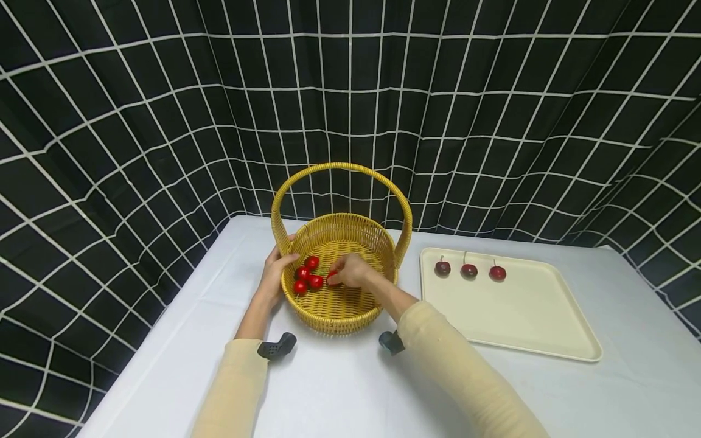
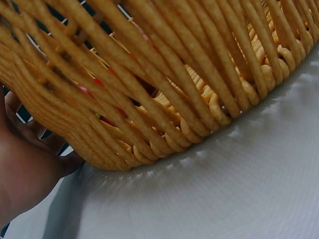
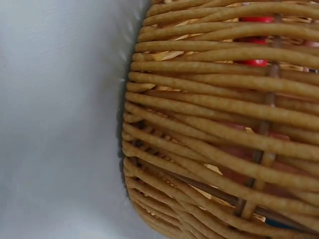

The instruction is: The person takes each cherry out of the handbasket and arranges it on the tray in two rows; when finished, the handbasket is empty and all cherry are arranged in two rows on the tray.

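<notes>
A yellow wicker basket (image 1: 336,324) with a tall arched handle (image 1: 341,165) stands on the table. My left hand (image 1: 271,278) holds its left side, thumb over the rim and fingers outside; the left wrist view shows this hand (image 2: 25,162) against the woven wall (image 2: 164,94). Inside the basket, several bright red cherries (image 1: 315,281) cluster at the left. My right hand (image 1: 353,271) reaches in over the rim and pinches another red cherry (image 1: 331,278) low over the basket floor. In the right wrist view the wicker wall (image 3: 209,104) mostly hides that hand.
To the right of the basket lies a cream tray (image 1: 526,310), with three dark red cherries (image 1: 468,271) with stems along its far side. A white cloth (image 1: 339,389) covers the table. Behind it hangs a black curtain (image 1: 361,109) with a white grid.
</notes>
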`<state>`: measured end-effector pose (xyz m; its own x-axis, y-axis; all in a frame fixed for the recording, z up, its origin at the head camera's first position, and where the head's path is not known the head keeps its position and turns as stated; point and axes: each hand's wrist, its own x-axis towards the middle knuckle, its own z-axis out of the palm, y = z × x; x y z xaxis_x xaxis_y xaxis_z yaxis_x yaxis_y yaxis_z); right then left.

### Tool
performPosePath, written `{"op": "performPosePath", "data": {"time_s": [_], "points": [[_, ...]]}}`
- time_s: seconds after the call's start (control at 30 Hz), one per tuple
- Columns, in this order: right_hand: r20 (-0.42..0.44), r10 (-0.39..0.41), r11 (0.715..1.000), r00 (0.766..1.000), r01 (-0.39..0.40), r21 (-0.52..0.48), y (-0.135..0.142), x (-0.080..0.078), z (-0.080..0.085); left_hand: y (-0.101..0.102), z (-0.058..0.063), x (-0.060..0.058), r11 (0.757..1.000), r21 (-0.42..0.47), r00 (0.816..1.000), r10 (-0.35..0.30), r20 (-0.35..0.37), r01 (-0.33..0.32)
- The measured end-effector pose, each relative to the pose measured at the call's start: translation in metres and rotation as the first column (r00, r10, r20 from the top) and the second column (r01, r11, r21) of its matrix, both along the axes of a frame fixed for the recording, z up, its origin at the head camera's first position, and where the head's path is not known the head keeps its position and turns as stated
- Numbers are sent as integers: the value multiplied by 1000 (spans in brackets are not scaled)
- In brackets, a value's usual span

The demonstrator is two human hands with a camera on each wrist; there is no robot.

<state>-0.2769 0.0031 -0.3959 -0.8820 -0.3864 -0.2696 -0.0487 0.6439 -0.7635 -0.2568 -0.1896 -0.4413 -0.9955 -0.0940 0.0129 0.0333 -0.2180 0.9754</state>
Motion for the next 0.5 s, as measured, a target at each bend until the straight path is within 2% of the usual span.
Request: {"op": "performPosePath", "data": {"time_s": [0.13,0.5], "points": [[33,18,1000,999,-18,3,4,0,2,-1,-1,0,1000,-4,1000,-3,3,3],[97,-3,993,995,14,-114,15,0,15,-1,0,-1,1000,4,1000,-5,6,5]]}}
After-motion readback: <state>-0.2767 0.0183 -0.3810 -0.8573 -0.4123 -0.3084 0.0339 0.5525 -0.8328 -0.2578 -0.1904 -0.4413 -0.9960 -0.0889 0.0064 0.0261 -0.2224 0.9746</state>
